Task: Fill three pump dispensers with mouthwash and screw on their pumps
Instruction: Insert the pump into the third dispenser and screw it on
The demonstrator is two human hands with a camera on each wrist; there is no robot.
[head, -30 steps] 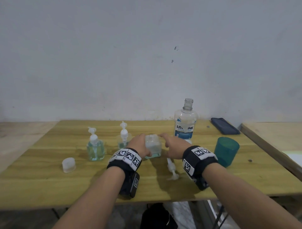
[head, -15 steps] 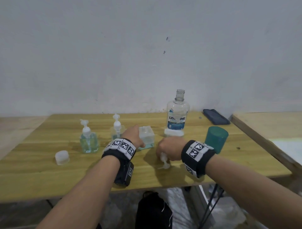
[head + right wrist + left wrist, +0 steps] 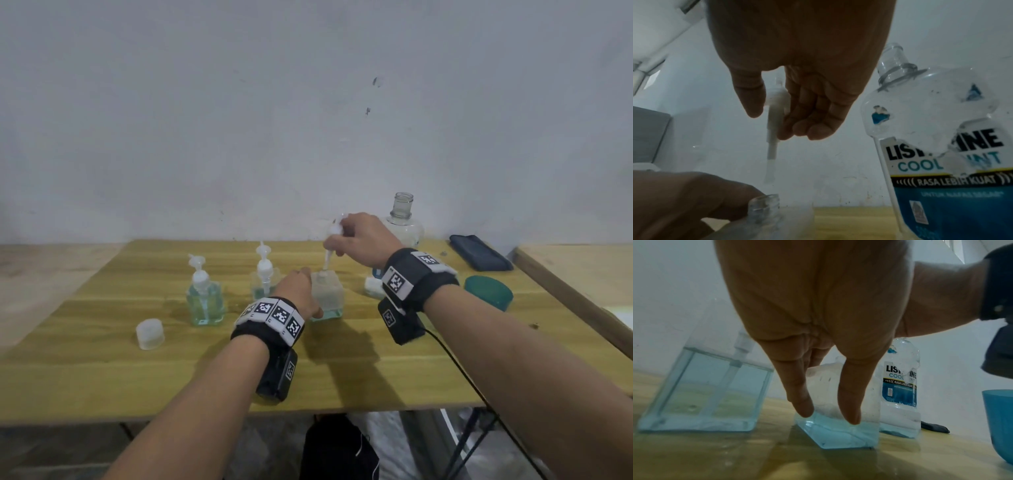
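My left hand [image 3: 301, 291] grips the side of a square clear dispenser [image 3: 328, 297] that holds a shallow layer of blue mouthwash [image 3: 840, 433]; its neck [image 3: 764, 209] is uncapped. My right hand [image 3: 356, 238] pinches a white pump [image 3: 331, 246] upright above that neck, and the dip tube [image 3: 770, 162] hangs just over the opening. Two other dispensers [image 3: 205, 298] [image 3: 264, 279] with pumps on stand to the left, both holding blue-green liquid. The uncapped mouthwash bottle [image 3: 401, 222] stands behind my right hand.
A translucent cap [image 3: 150, 334] sits on the wooden table [image 3: 102, 370] at the left. A teal cup [image 3: 489, 293] stands right of my right wrist, a dark phone [image 3: 479, 251] at the back right. A second table [image 3: 582, 274] adjoins on the right.
My right hand left the dispenser, picked the pump up from the table and raised it over the dispenser's neck. My left hand kept its hold on the dispenser.
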